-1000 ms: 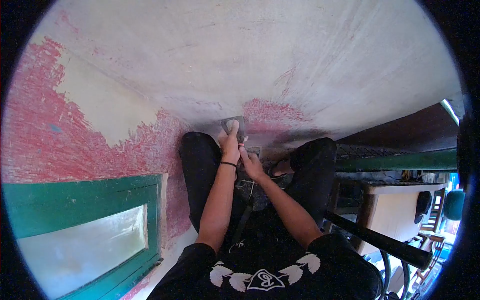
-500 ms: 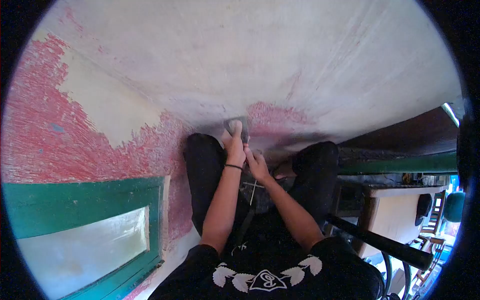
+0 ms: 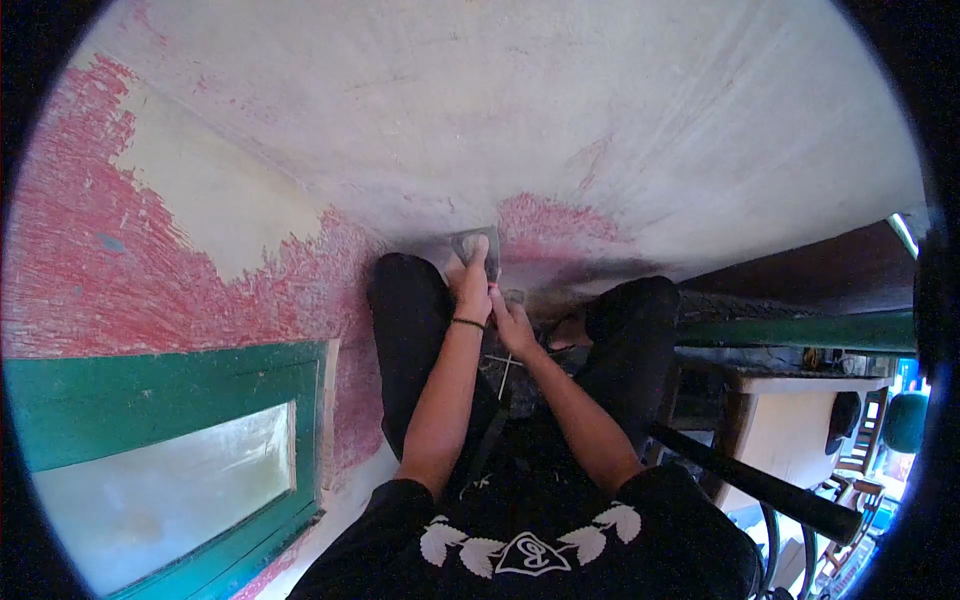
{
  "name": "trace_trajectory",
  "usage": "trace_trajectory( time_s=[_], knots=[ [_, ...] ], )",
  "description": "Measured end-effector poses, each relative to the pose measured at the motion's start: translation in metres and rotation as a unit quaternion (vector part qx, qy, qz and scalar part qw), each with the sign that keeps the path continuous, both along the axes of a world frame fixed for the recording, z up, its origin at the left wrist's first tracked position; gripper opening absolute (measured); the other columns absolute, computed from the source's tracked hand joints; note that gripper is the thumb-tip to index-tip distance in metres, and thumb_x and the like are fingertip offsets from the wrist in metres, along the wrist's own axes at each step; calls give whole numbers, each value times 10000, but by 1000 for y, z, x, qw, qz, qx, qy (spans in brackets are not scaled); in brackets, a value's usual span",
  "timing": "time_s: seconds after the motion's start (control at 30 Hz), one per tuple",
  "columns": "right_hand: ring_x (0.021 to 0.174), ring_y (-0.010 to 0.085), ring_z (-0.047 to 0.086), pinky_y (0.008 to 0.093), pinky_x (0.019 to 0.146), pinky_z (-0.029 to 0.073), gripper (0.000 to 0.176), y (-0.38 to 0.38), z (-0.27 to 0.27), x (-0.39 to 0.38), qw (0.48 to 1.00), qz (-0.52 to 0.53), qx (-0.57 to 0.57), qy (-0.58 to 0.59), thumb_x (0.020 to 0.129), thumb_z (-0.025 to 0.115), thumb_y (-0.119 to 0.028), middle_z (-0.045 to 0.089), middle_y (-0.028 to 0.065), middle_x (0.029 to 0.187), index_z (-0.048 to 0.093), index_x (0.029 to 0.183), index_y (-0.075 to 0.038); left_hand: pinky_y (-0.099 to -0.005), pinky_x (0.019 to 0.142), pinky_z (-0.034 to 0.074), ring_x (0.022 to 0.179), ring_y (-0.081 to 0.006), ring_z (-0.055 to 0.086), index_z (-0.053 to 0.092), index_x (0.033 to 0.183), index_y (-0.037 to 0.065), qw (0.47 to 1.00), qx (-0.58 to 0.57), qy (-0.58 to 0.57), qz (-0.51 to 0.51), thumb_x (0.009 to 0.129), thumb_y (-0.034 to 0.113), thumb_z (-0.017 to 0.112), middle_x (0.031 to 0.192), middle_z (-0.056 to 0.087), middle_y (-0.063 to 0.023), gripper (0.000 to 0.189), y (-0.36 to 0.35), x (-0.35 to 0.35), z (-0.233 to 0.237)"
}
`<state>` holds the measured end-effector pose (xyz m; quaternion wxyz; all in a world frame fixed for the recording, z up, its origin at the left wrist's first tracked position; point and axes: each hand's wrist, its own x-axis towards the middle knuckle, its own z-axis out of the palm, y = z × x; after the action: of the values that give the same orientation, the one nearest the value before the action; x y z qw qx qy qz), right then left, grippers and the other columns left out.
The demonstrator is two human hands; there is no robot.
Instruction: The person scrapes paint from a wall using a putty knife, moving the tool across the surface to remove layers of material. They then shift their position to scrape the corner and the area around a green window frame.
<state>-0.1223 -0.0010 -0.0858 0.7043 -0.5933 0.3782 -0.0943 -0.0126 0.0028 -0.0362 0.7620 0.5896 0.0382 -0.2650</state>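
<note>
Soft, dim light covers the wall (image 3: 480, 110), with darker shadow near the knees; daylight glares at far right, and the glass (image 3: 175, 500) reflects palely. The fisheye view bends the edges into black, grainy corners.

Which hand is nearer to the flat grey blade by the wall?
The left. The left hand has its thumb lying on the flat grey blade; the right hand is farther back, beside the left one and nearer the person's body.

Lone head-worn view, forward and down, close to the wall (image 3: 480, 110)
</note>
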Motion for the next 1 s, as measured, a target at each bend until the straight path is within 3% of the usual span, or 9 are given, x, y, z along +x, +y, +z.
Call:
trace_trajectory(
  time_s=[0.17, 0.27, 0.3, 0.37, 0.6, 0.7, 0.8, 0.87, 1.0],
  knots=[
    [579, 112, 439, 301, 517, 330, 685, 6, -10, 1, 1000, -4, 14, -11, 996, 415, -627, 514, -13, 655, 569, 669, -45, -311, 579, 498, 740, -137, 607, 650, 1043, 29, 994, 60, -89, 11, 859, 255, 785, 924, 657, -20, 321, 3, 1, 1],
    [682, 206, 529, 403, 680, 439, 760, 3, -57, 8, 1000, -11, -12, -19, 1001, 395, -621, 572, 85, 669, 606, 770, 72, -316, 651, 499, 789, -143, 609, 661, 1013, 16, 1000, -1, -20, 6, 865, 245, 778, 937, 665, -24, 296, 2, 0, 3],
    [683, 208, 527, 408, 681, 438, 763, -2, -43, 11, 1000, 1, -8, -15, 1001, 389, -622, 568, 89, 668, 601, 768, 72, -325, 712, 495, 825, -148, 610, 663, 1005, 7, 994, 34, -93, 40, 868, 230, 776, 941, 672, -30, 284, -1, 0, 1],
    [684, 213, 522, 418, 683, 436, 769, 2, -5, 3, 1000, 26, 10, 5, 1002, 378, -626, 560, 97, 666, 591, 763, 73, -329, 720, 495, 828, -149, 610, 662, 1012, 4, 996, 33, -63, 56, 860, 219, 782, 947, 675, -36, 289, -2, 2, -8],
    [678, 219, 531, 426, 676, 431, 775, -5, -35, 8, 998, 35, -45, 16, 1008, 366, -616, 555, 135, 659, 583, 774, 90, -329, 723, 493, 815, -147, 602, 650, 1019, 7, 998, 16, -56, 38, 858, 204, 783, 921, 660, -30, 287, -1, 7, -27],
    [675, 222, 536, 429, 680, 433, 759, -3, -38, 7, 999, 13, -51, 9, 1013, 373, -600, 563, 151, 659, 589, 780, 90, -324, 663, 490, 758, -127, 590, 646, 969, 19, 997, 1, -70, 35, 865, 206, 777, 865, 647, -18, 251, -3, 12, -43],
    [698, 230, 559, 439, 698, 442, 730, -3, -54, 4, 998, -9, -51, 23, 1020, 389, -571, 592, 168, 677, 607, 802, 91, -297, 555, 479, 649, -114, 576, 630, 964, 38, 999, 14, -25, -18, 872, 227, 769, 824, 638, -11, 252, -1, 1, -1],
    [723, 239, 582, 444, 717, 452, 710, -7, -83, 6, 997, -2, -73, 36, 1023, 403, -552, 621, 181, 699, 627, 834, 95, -284, 492, 465, 587, -115, 567, 616, 974, 46, 999, -15, -34, 3, 877, 247, 763, 811, 631, -14, 268, -3, 0, -27],
    [760, 255, 609, 440, 760, 468, 686, -14, -19, 7, 996, -11, -85, -39, 1028, 412, -530, 652, 198, 747, 638, 918, 108, -276, 433, 463, 528, -131, 561, 598, 974, 47, 997, -33, -69, 33, 889, 279, 749, 789, 616, -24, 290, -12, 0, 0]
  ],
)
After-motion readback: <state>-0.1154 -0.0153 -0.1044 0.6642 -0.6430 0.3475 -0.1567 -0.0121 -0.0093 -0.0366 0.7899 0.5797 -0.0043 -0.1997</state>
